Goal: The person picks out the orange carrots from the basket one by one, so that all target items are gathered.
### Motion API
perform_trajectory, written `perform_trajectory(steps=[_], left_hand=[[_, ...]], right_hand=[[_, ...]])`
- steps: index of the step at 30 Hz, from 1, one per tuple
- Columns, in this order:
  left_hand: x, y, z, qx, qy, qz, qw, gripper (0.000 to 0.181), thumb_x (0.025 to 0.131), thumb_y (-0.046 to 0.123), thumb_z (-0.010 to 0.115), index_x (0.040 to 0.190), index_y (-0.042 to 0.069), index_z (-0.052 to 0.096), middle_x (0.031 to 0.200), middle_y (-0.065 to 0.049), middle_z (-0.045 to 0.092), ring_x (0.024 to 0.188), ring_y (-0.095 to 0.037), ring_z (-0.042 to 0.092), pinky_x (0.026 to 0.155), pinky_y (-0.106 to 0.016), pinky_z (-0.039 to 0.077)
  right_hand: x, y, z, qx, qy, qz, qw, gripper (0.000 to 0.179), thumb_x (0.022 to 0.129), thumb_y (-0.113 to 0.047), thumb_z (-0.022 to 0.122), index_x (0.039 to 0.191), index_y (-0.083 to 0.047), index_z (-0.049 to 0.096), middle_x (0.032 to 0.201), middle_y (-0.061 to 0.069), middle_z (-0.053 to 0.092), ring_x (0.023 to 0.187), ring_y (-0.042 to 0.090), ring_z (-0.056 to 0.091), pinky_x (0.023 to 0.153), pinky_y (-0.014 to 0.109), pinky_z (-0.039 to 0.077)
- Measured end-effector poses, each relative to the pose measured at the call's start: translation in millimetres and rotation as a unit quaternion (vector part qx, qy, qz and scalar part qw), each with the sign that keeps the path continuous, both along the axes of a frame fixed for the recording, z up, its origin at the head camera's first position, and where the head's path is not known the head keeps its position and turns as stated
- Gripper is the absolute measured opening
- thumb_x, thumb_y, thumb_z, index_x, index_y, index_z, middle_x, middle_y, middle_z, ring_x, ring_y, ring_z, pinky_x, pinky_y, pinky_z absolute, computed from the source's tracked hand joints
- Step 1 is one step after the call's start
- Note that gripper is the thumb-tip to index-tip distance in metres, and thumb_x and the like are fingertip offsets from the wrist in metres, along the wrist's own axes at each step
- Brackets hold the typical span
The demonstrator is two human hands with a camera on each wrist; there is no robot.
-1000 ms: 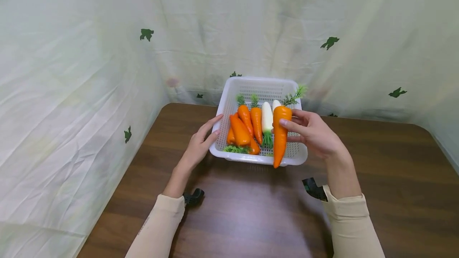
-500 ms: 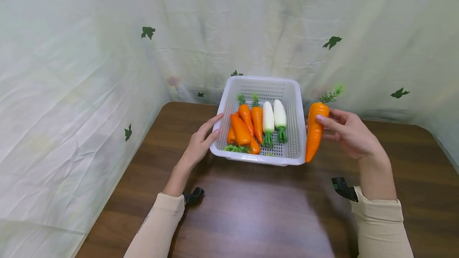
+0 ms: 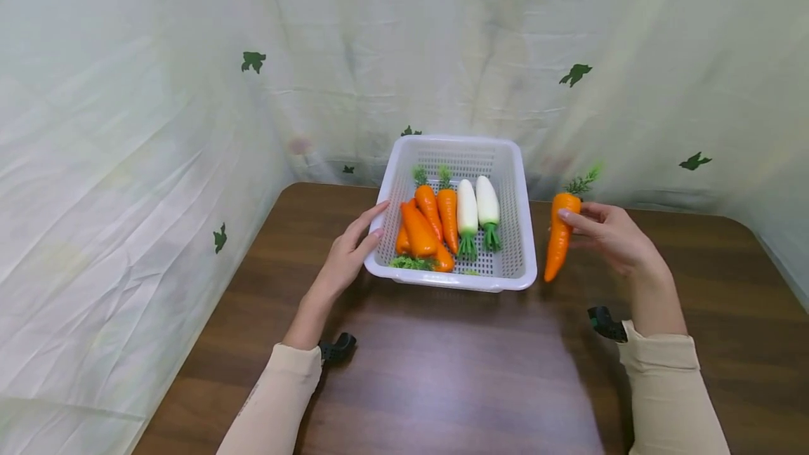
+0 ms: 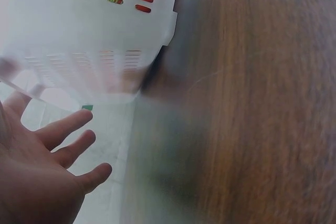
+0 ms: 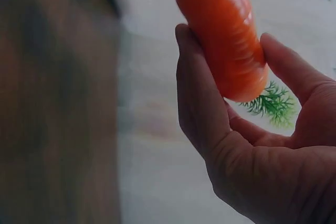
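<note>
Your right hand (image 3: 612, 236) pinches an orange carrot (image 3: 559, 243), tip slanting down, just right of the white basket (image 3: 455, 280), while your left hand (image 3: 344, 255), loosely spread, touches the basket's left rim.

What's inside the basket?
Two white radishes, two carrots with feathery tops, and an overlapping orange pile with leaves at its near end. The pile covers the basket floor beneath and parts of its lower pieces; I can't count them.

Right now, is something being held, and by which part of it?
The right hand pinches a carrot by its thick end, near the green leaves; the left hand touches the white basket's rim.
</note>
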State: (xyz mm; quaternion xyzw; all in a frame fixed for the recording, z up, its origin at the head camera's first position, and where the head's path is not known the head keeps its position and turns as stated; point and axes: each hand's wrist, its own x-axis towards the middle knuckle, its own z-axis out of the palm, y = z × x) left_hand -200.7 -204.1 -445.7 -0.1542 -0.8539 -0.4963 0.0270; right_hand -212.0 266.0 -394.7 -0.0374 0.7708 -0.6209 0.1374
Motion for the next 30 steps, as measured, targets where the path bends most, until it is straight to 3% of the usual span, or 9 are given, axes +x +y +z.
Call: perform_trajectory(steps=[6,11,13,18,24,30], left_hand=[[-0.1,-0.1,3.3,0.011,0.004,-0.007,0.9999,0.051,0.110,0.032,0.054,0.160,0.034,0.046,0.167,0.002,0.042,0.147,-0.029,0.047,0.117,-0.062,0.041],[16.2,7.3,32.5,0.003,-0.010,-0.014,0.9998,0.052,0.111,0.022,0.053,0.161,0.019,0.045,0.167,-0.009,0.041,0.146,-0.035,0.049,0.115,-0.059,0.045],[22.2,10.1,43.0,-0.003,-0.016,-0.016,0.9997,0.051,0.110,0.020,0.053,0.161,0.016,0.045,0.167,-0.012,0.042,0.144,-0.037,0.050,0.113,-0.059,0.046],[23.6,10.3,42.2,0.002,-0.018,-0.013,0.9997,0.051,0.110,0.021,0.054,0.161,0.018,0.045,0.167,-0.011,0.042,0.143,-0.038,0.051,0.113,-0.060,0.047],[24.1,11.2,40.8,0.005,-0.014,-0.012,0.9998,0.051,0.110,0.021,0.054,0.161,0.017,0.045,0.167,-0.012,0.042,0.145,-0.038,0.049,0.115,-0.062,0.043],[23.7,10.3,42.4,-0.001,-0.016,-0.016,0.9997,0.052,0.111,0.020,0.053,0.162,0.016,0.044,0.167,-0.012,0.041,0.144,-0.038,0.049,0.115,-0.060,0.045]], right_hand=[[-14.2,-6.7,-18.9,0.041,-0.030,-0.008,0.9987,0.071,0.107,-0.035,0.062,0.151,0.016,0.038,0.110,-0.005,0.066,0.096,0.008,0.069,0.091,0.033,0.062],[-20.8,-9.7,-31.1,0.073,-0.050,-0.013,0.9960,0.080,0.105,-0.038,0.064,0.152,0.019,0.033,0.128,0.018,0.063,0.094,0.008,0.070,0.096,0.038,0.061],[-22.1,-9.7,-35.7,0.078,-0.056,-0.015,0.9952,0.078,0.105,-0.035,0.065,0.151,0.020,0.034,0.127,0.021,0.063,0.091,0.008,0.070,0.095,0.037,0.061],[-23.9,-12.9,-43.1,0.082,-0.064,-0.014,0.9945,0.070,0.104,-0.031,0.067,0.144,0.021,0.042,0.112,0.011,0.067,0.086,0.008,0.069,0.089,0.034,0.063],[-23.0,-18.5,-43.4,0.115,-0.054,-0.027,0.9915,0.066,0.102,-0.031,0.071,0.140,0.019,0.048,0.124,0.023,0.062,0.088,0.010,0.068,0.088,0.034,0.063],[-21.2,-20.0,-42.0,0.141,-0.061,-0.036,0.9875,0.068,0.101,-0.035,0.072,0.139,0.016,0.049,0.124,0.024,0.062,0.089,0.012,0.067,0.086,0.033,0.064]])
